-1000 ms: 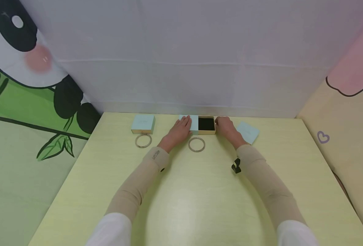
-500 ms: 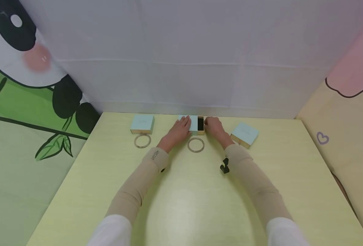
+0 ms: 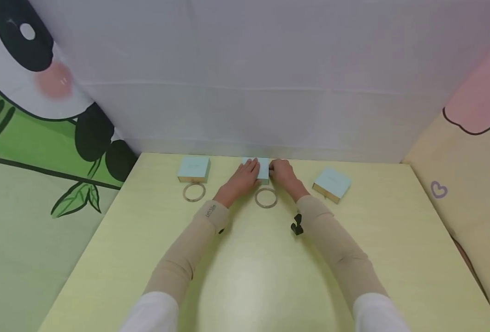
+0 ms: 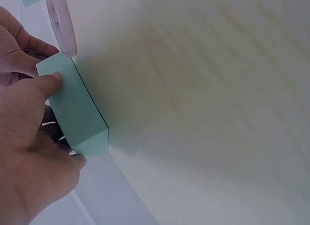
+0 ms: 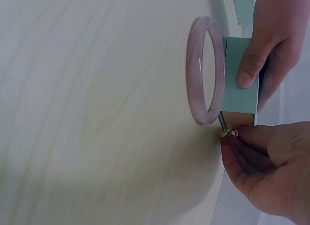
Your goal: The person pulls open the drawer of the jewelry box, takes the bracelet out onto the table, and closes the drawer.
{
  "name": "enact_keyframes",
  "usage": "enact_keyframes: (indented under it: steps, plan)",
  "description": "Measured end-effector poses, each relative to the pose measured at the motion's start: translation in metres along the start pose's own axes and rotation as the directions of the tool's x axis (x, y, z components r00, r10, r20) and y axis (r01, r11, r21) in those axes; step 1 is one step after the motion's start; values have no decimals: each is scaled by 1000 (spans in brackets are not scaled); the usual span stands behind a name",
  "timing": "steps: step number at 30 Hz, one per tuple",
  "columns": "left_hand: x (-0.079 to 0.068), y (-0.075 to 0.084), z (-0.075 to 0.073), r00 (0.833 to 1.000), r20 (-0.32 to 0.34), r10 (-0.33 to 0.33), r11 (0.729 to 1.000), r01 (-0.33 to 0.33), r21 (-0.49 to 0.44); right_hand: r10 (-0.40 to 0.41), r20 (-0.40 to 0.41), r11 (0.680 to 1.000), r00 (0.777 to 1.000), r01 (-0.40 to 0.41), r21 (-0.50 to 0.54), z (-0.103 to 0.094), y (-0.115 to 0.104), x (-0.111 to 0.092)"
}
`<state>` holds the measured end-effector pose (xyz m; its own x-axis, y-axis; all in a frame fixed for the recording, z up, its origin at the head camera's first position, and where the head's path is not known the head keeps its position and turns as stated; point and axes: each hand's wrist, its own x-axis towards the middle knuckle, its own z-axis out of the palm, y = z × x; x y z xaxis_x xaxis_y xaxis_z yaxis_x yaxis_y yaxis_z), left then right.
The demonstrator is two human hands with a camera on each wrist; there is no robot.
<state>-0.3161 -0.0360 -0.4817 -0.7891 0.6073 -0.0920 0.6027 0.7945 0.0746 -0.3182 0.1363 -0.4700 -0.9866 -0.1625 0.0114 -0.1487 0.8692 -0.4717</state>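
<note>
A pale blue drawer-style gift box [image 3: 264, 169] lies at the table's back edge. My left hand [image 3: 242, 180] holds its sleeve, fingers across the top, with a thumb [image 4: 77, 159] around one end in the left wrist view. At the opposite end, my right hand [image 3: 284, 174] pinches a small metal knob [image 5: 234, 133] on the tan drawer front [image 5: 238, 119]. The drawer sits inside the sleeve, its black interior hidden. Just in front of the box lies a pale pinkish bangle [image 5: 194, 72], not touched by either hand.
Another blue box [image 3: 194, 168] stands at the back left, with a second bangle [image 3: 194, 192] before it. A third blue box [image 3: 332, 183] sits angled to the right. Behind the table rises a pale curtain [image 3: 253, 115].
My right hand has moved left, and the middle box's drawer has slid into its sleeve, covering the black interior. My left hand stays on the box.
</note>
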Motion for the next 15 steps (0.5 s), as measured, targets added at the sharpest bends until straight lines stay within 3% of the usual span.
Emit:
enact_keyframes:
  steps: [6,10,15]
  plan:
    - [0,4,0,1000,12,-11,997,12,-79,-11,8,1000,1000,10,10,1,3,-2]
    - [2,5,-4,1000,2,-29,998,29,-63,-31,19,999,999,30,12,0,5,-2]
    - [9,8,-11,997,-20,-69,998,69,-10,-51,99,999,994,52,-7,-6,6,-3]
